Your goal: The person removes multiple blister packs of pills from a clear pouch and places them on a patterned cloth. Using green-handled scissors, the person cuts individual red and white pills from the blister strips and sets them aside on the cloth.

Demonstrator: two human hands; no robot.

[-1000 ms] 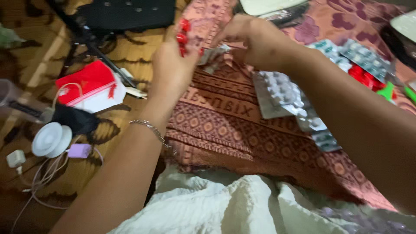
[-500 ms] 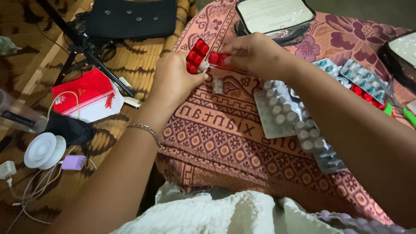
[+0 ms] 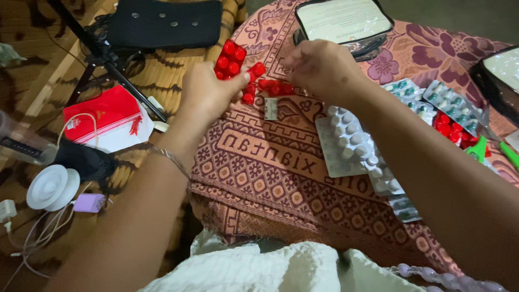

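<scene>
The left hand [image 3: 208, 94] pinched a red-tablet foil blister strip [image 3: 230, 59] above the patterned maroon cloth [image 3: 270, 162]; the right hand [image 3: 319, 67] gripped its torn-off red piece [image 3: 273, 86]. Loose pieces could slip, dropping beside the small foil scrap [image 3: 271, 108].

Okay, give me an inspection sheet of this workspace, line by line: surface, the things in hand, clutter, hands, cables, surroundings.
Surface: patterned pink cloth over a cushion, on a woven mat.
Things in hand: red blister strips, one raised, more between the hands.
Clutter: white pill blister sheets, green capsule strips, a small foil piece, a clear pouch.
Hands: left hand grips the raised red strip; right hand pinches the lower red strips.
Cables: white cords by a white round device and a lilac plug.
Surroundings: red and white packet, black tripod legs, black bag.
</scene>
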